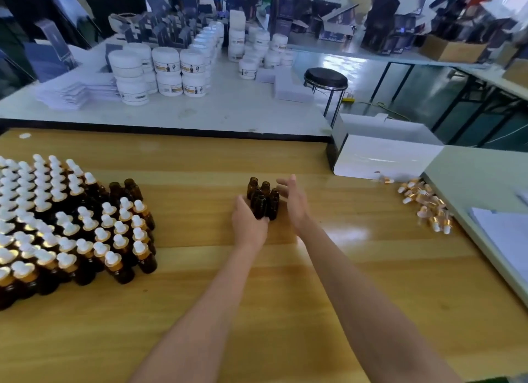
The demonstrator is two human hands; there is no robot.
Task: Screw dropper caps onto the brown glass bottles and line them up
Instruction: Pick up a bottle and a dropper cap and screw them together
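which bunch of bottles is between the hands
The small cluster of uncapped bottles mid-table, between left hand and right hand; the big group on the left is mostly capped.

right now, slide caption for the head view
Left hand grips a cluster of uncapped brown glass bottles, right hand open beside it; capped bottles left, loose dropper caps right.

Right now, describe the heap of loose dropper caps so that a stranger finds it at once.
Start at the wooden table; go to its right edge, near the white box. There lies the heap of loose dropper caps: white bulbs with gold collars, on no bottle, unlike the capped bottles far left.
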